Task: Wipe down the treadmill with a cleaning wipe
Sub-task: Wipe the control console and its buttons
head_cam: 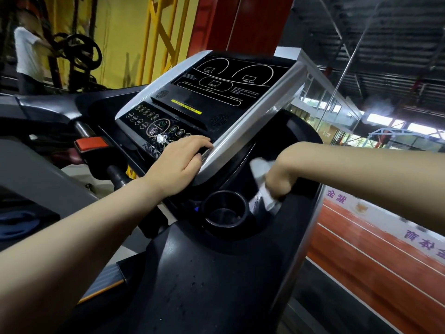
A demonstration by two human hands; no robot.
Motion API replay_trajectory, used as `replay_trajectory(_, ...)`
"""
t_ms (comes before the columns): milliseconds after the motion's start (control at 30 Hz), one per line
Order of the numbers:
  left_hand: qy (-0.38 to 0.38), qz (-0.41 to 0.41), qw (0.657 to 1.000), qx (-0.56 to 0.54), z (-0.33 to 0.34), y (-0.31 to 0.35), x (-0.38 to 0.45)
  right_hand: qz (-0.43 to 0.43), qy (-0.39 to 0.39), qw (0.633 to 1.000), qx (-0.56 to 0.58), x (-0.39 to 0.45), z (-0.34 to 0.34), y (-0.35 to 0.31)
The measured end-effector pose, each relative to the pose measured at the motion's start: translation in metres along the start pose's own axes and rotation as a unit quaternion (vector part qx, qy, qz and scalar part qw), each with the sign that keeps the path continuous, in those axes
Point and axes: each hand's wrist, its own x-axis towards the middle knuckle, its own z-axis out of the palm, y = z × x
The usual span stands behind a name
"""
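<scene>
The left hand (179, 162) is lying flat, fingers straight, on the lower right corner of the black treadmill console (216, 92), where the button panel (154, 121) meets the silver side trim (252, 121). The right hand (280, 175) is curling round a crumpled white cleaning wipe (261, 182) and pressing it against the glossy black plastic housing (240, 273) just right of the round black cup holder (225, 212). The two hands are sitting apart, the silver trim running between them.

An orange-red safety tab (90, 143) is sticking out left of the console, above a black handlebar stub (116, 174). Another dark machine (36, 179) is standing at the left, and a person in a white top (25, 51) is standing far behind near black weight plates (83, 51).

Yellow walls and framing (166, 27) are rising behind, beside a red column (240, 20); a dark ceiling is spreading at the right. Below it a red-brown track-patterned floor (373, 256) is showing purple Chinese characters (336, 196), seemingly mirrored and too blurred to read. The console's white lettering and its yellow strip (186, 107) are too small to read.
</scene>
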Motion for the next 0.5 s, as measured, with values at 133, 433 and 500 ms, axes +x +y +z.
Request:
replay_trajectory(133,0.002,-0.002,1.000,-0.002,0.001,-0.001,0.000,0.040,0.046,0.998,-0.026,0.009,-0.002,0.013)
replay_trajectory(433,0.002,-0.005,1.000,-0.019,0.001,-0.002,0.001,-0.111,-0.124,0.974,0.152,-0.036,0.004,-0.037)
replay_trajectory(500,0.004,-0.003,1.000,-0.022,0.001,-0.002,0.001,-0.138,-0.122,0.976,0.117,-0.042,0.005,-0.052)
